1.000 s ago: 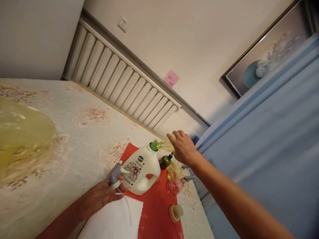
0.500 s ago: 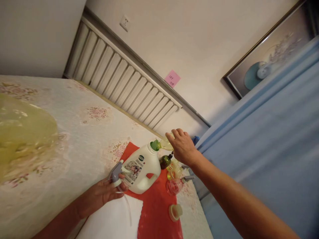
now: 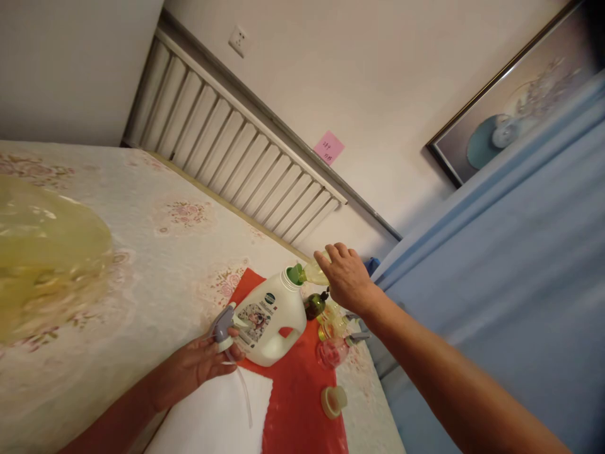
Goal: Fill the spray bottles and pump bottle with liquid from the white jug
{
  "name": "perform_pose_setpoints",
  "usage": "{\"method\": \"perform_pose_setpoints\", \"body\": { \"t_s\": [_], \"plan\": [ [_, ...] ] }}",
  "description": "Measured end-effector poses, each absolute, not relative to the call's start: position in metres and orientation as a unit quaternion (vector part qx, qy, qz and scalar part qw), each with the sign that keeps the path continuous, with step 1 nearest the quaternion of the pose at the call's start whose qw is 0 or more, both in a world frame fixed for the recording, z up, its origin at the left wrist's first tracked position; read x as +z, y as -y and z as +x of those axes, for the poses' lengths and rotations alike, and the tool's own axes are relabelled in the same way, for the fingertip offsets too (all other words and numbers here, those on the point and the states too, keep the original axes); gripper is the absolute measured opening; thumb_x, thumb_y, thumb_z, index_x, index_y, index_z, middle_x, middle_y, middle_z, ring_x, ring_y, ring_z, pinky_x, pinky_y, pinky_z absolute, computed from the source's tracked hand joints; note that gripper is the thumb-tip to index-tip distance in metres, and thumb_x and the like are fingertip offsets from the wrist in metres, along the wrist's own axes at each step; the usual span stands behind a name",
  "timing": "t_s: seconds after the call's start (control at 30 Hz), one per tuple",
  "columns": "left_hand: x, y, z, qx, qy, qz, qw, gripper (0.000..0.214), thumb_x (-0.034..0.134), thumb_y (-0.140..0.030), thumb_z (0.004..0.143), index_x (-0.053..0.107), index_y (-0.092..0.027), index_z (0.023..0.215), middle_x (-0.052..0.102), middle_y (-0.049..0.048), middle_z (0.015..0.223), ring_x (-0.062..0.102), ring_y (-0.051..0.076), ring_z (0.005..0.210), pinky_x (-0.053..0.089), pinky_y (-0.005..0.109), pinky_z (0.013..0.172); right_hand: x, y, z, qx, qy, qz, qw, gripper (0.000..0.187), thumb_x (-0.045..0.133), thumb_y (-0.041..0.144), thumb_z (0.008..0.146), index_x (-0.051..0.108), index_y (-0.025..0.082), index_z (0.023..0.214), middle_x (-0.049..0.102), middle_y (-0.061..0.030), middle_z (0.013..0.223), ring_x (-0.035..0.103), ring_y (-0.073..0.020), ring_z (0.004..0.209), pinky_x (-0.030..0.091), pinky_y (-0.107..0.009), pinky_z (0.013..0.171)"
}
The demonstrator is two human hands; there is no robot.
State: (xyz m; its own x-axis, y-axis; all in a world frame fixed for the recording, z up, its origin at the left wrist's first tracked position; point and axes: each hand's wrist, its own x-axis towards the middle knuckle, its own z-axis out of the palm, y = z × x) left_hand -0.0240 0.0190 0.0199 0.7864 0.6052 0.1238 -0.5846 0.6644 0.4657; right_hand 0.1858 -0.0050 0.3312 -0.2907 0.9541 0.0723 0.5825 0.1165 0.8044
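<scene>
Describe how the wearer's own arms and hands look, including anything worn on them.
Both the left hand and right hand are ungloved human hands. The left forearm and right forearm are bare as far as the picture shows, with no sleeves in view. I see no watch, bracelet, cables or clear markings.

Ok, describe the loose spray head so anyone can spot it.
Find the red cloth, then the big white jug on it. Beside the jug, the left hand holds the grey spray head. Unlike the grey sprayer by the pink bottle, it trails a bare tube.
</scene>
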Motion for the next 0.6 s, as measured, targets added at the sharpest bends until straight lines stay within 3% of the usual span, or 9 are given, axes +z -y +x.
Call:
{"method": "perform_pose_setpoints", "body": {
  "t_s": [0.4,0.6],
  "plan": [
    [0.021,-0.019,-0.025,0.321,-0.015,0.271,0.907,0.028,0.063,-0.027,0.089,0.069,-0.022,0.116,0.072,0.0107,0.102,0.066,0.025,0.107,0.051,0.036,0.093,0.329,0.007,0.187,0.370,-0.710,0.551,0.235,0.056,0.054,0.010,0.079,0.046,0.018,0.134,0.052,-0.0169,0.125,0.041,-0.0314,0.113,0.036,-0.040,0.085],
    [0.026,-0.017,-0.025,0.333,-0.027,0.285,0.898,0.025,0.064,-0.027,0.089,0.070,-0.021,0.112,0.073,0.0096,0.097,0.068,0.024,0.100,0.053,0.036,0.088,0.323,0.009,0.197,0.330,-0.703,0.598,0.200,0.066,0.060,0.013,0.073,0.044,0.018,0.137,0.052,-0.0148,0.127,0.043,-0.0291,0.113,0.039,-0.037,0.086]
  ]
}}
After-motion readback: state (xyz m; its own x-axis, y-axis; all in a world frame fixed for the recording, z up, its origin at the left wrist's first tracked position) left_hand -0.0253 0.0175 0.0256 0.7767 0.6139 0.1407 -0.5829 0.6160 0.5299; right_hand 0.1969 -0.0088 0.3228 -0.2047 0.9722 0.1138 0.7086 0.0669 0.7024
